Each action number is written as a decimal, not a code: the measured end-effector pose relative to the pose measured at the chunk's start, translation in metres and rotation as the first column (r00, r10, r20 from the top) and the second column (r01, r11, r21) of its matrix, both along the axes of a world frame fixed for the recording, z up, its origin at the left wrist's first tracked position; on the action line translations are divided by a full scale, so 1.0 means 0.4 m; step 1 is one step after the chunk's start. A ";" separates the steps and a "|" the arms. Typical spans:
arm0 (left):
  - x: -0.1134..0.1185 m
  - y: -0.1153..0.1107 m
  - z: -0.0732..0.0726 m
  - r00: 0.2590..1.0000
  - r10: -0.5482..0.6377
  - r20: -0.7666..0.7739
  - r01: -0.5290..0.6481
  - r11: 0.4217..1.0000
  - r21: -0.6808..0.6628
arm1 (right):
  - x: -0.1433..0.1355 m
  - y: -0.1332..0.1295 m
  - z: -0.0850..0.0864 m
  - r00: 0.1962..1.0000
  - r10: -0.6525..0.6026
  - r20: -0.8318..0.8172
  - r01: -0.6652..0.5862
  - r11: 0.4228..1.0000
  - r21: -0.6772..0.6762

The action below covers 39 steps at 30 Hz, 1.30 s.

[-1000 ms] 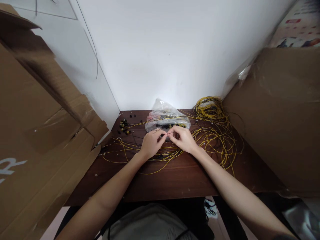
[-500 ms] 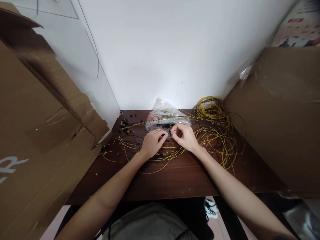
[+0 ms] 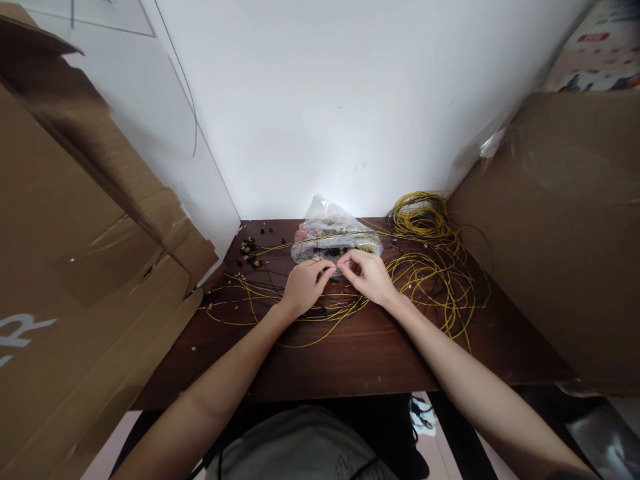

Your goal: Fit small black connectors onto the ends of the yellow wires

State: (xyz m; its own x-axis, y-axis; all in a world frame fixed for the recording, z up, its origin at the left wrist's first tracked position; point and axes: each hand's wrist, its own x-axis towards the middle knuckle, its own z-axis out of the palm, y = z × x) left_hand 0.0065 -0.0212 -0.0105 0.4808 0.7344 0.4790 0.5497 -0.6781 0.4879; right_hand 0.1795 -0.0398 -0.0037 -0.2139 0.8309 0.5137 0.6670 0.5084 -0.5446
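My left hand (image 3: 303, 287) is closed, thumb and index finger pinched together over the middle of the table. Facing it, my right hand (image 3: 369, 277) pinches too, its fingertips almost meeting the left ones. What sits between the fingers is too small to make out. Just behind both hands lies a clear plastic bag (image 3: 327, 223) with small black and yellow parts in it. Yellow and black wires (image 3: 335, 312) run across the table beneath my wrists.
A thick coil of yellow and black wire (image 3: 420, 213) lies at the back right, with looser loops (image 3: 457, 300) in front. Small black connectors (image 3: 249, 247) are scattered at the left. Cardboard boxes (image 3: 100, 267) flank the dark brown table (image 3: 345, 373), and a white wall (image 3: 330, 100) closes the back.
My right hand has moved slightly left, bringing its fingertips up against the left hand's; a thin dark strand seen at its fingers before is now hidden. My left hand has stayed put.
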 end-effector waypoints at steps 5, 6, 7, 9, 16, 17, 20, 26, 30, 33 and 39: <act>0.000 0.001 0.000 1.000 -0.009 -0.003 0.009 1.000 -0.017 | 0.004 0.003 0.003 0.991 -0.116 -0.067 0.118 0.992 0.034; 0.000 0.000 0.001 1.000 -0.009 -0.007 0.009 1.000 -0.019 | 0.005 0.004 0.004 0.989 -0.126 -0.079 0.129 0.991 0.037; 0.000 -0.001 0.002 1.000 -0.006 -0.012 0.006 1.000 -0.020 | 0.006 0.004 0.005 0.988 -0.127 -0.088 0.130 0.991 0.036; 0.000 -0.002 0.003 1.000 -0.004 -0.022 0.003 1.000 -0.019 | 0.006 0.003 0.008 0.991 -0.101 -0.093 0.104 0.994 0.028; 0.000 -0.003 -0.002 1.000 -0.021 -0.009 0.021 0.999 -0.032 | 0.000 -0.001 0.005 0.999 0.053 0.005 -0.053 0.998 -0.014; -0.001 -0.003 -0.003 1.000 -0.021 -0.004 0.021 0.999 -0.036 | 0.000 -0.001 0.003 0.998 0.061 0.014 -0.061 0.998 -0.020; -0.001 -0.002 -0.005 1.000 -0.023 0.004 0.024 0.999 -0.044 | 0.000 0.001 0.001 0.997 0.069 0.018 -0.069 0.997 -0.035; 0.000 -0.002 -0.003 1.000 -0.021 -0.016 0.021 0.999 -0.046 | 0.002 0.000 0.006 0.998 0.063 0.026 -0.062 0.997 -0.054; 0.001 -0.001 -0.002 0.999 -0.018 -0.027 0.017 0.999 -0.039 | 0.001 0.000 0.008 0.999 0.028 0.028 -0.027 0.999 -0.045; 0.002 0.001 -0.003 0.999 -0.007 -0.033 0.006 0.999 -0.033 | 0.003 0.002 0.004 1.000 -0.029 0.010 0.030 0.999 -0.038; 0.003 -0.001 -0.001 0.999 -0.001 -0.053 -0.001 0.999 -0.033 | 0.007 0.007 -0.002 0.997 -0.074 -0.028 0.073 0.997 -0.023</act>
State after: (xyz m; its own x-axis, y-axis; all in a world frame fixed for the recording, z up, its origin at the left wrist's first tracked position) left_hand 0.0076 -0.0214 -0.0109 0.5049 0.7494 0.4284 0.5756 -0.6621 0.4798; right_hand 0.1823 -0.0370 -0.0045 -0.1370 0.8549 0.5003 0.6858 0.4463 -0.5748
